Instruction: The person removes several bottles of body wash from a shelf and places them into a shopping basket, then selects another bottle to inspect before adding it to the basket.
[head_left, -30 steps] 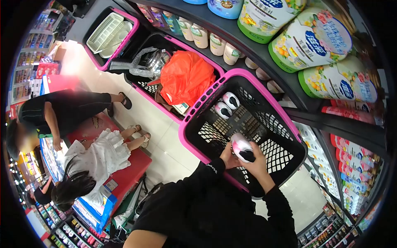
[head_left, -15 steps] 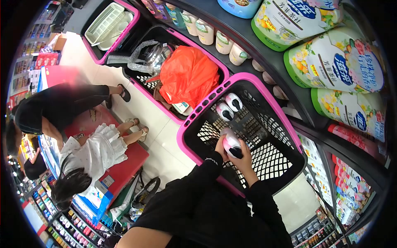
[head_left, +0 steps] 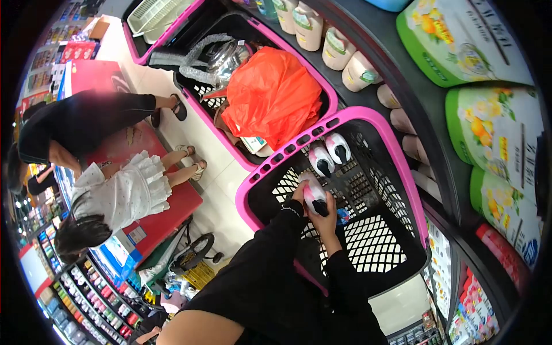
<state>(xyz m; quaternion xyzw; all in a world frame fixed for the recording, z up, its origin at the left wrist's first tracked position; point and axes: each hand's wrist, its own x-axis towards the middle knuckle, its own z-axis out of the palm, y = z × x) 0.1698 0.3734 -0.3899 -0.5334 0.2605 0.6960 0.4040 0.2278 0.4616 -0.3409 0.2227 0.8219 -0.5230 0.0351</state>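
My left hand [head_left: 296,195], a bracelet at its wrist, is closed around the left side of a white and pink bottle [head_left: 312,188] with a black top. On the other side my right hand [head_left: 323,223] grips the same bottle near its black end. The bottle is tilted inside a black shopping basket with a pink rim [head_left: 244,192]. Two similar bottles lie side by side farther in, a near one [head_left: 319,155] and a far one [head_left: 338,147]. Beside my right hand, a small blue round item [head_left: 343,216] shows low in the basket.
A second pink-rimmed basket holds a red plastic bag [head_left: 273,95] and a shiny metal item [head_left: 229,58]. A shelf [head_left: 428,95] with bottles and large refill packs runs along the right. Two people stand at left by a red display [head_left: 172,201].
The view has shifted and turned a little. Both hands, still around the bottle, have moved slightly left within the basket, closer to the other two bottles. The small blue item now shows.
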